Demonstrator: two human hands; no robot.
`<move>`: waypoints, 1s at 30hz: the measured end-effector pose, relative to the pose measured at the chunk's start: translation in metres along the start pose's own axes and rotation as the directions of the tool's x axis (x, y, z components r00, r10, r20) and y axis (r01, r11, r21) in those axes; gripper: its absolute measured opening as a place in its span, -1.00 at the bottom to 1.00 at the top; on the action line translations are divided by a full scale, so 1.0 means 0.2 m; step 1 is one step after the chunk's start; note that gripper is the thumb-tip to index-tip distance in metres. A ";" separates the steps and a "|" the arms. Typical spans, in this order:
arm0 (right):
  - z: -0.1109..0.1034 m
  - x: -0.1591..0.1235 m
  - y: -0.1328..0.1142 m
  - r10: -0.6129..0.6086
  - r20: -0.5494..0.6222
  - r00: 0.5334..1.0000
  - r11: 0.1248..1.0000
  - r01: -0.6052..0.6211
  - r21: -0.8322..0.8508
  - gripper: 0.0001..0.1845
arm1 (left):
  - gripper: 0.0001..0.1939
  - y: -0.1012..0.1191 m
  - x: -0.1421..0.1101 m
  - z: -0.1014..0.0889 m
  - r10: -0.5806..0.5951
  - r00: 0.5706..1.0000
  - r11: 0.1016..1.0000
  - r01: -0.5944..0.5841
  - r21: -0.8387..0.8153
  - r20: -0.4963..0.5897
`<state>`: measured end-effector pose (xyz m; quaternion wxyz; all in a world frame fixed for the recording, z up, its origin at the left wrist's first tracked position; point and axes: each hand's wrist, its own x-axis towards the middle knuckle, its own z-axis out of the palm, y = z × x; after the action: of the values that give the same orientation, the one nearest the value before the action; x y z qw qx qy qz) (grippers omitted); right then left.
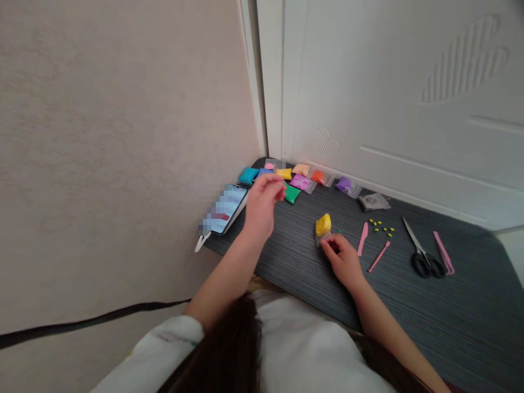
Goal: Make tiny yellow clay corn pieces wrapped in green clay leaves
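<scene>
My right hand [343, 257] pinches the clear edge of a small bag of yellow clay [323, 224] on the dark table. My left hand [264, 204] is raised over the far left of the tabletop, its fingers curled together beside a green clay packet [291, 194]. Whether anything is between those fingers I cannot make out. Just right of the yellow bag lies a tiny green piece [339, 231]. Several small yellow-and-green bits [376, 222] are scattered farther right, near a pink plastic knife [363, 239] and a thin pink modelling tool [379, 257].
Clay packets line the back edge, among them teal [248, 175], orange [318, 176], purple [344, 184] and grey [374, 202]. A phone [227, 210] leans at the left. Black-handled scissors [421, 256] and pink tweezers [444, 252] lie right. A white panel [368, 82] rises behind the table.
</scene>
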<state>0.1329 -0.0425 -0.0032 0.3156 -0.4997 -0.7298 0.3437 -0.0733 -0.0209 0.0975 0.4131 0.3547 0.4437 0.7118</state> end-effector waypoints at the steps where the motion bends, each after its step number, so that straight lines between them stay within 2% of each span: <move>1: 0.00 0.00 0.00 0.000 -0.001 1.000 1.000 0.000 0.000 -0.76 | -0.94 -0.04 0.05 0.05 -0.066 0.996 0.997 0.064 0.030 0.059; 3: 0.00 0.00 0.00 0.003 -0.001 1.000 1.000 -0.003 0.001 -0.76 | -0.90 -0.13 0.11 0.14 -0.231 0.944 0.964 0.191 0.184 0.234; 5: 0.00 0.00 0.00 0.008 0.004 1.000 1.000 -0.008 0.003 -0.76 | -0.86 -0.18 0.15 0.25 -0.288 0.863 0.928 0.146 0.342 0.416; 8: 0.00 0.00 0.01 0.021 0.015 1.000 1.000 -0.021 0.007 -0.77 | -0.84 -0.17 0.14 0.43 -0.209 0.710 0.898 -0.133 0.420 0.672; 11: 0.00 0.00 0.01 0.031 0.014 0.999 0.999 -0.031 0.009 -0.77 | -0.80 -0.11 0.13 0.60 -0.187 0.520 0.816 -0.390 0.427 0.833; 13: 0.00 0.00 0.01 0.035 0.016 0.999 0.999 -0.035 0.008 -0.78 | -0.80 -0.08 0.13 0.69 -0.181 0.375 0.765 -0.528 0.370 0.909; 15: 0.00 0.00 0.01 0.035 0.020 0.999 0.999 -0.036 0.012 -0.78 | -0.81 -0.08 0.13 0.75 -0.173 0.271 0.712 -0.629 0.310 0.947; 17: -0.01 0.00 0.01 0.032 0.022 0.999 0.999 -0.033 0.021 -0.77 | -0.84 -0.10 0.13 0.78 -0.177 0.231 0.660 -0.693 0.289 0.957; 22: -0.01 0.00 0.01 0.044 0.026 0.999 0.998 -0.045 0.032 -0.78 | -0.84 -0.16 0.12 0.78 -0.196 0.159 0.629 -0.737 0.249 0.968; 24: -0.01 0.00 0.01 0.041 0.016 0.999 0.998 -0.042 0.044 -0.79 | -0.83 -0.16 0.11 0.73 -0.191 0.161 0.636 -0.731 0.247 0.968; 25: -0.01 0.00 0.01 0.036 0.004 0.999 0.998 -0.036 0.060 -0.80 | -0.83 -0.15 0.10 0.70 -0.196 0.175 0.636 -0.726 0.261 0.965; 26: -0.01 0.00 0.00 0.029 -0.011 1.000 0.997 -0.028 0.079 -0.81 | -0.85 -0.14 0.09 0.66 -0.205 0.205 0.639 -0.713 0.289 0.957; 27: -0.01 0.00 0.00 0.020 -0.027 0.999 0.995 -0.017 0.099 -0.82 | -0.87 -0.14 0.08 0.61 -0.219 0.258 0.636 -0.693 0.338 0.941; 28: -0.01 0.00 0.00 0.010 -0.045 0.999 0.993 -0.005 0.117 -0.84 | -0.88 -0.13 0.06 0.55 -0.238 0.329 0.628 -0.665 0.403 0.914; 30: -0.02 0.01 -0.01 -0.013 -0.076 0.997 0.990 0.024 0.141 -0.87 | -0.88 -0.14 0.04 0.42 -0.315 0.444 0.597 -0.594 0.539 0.839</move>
<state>0.1336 -0.0416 0.0007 0.3805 -0.4818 -0.6958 0.3728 0.0051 0.0219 0.1017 0.3072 0.8509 0.3866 0.1792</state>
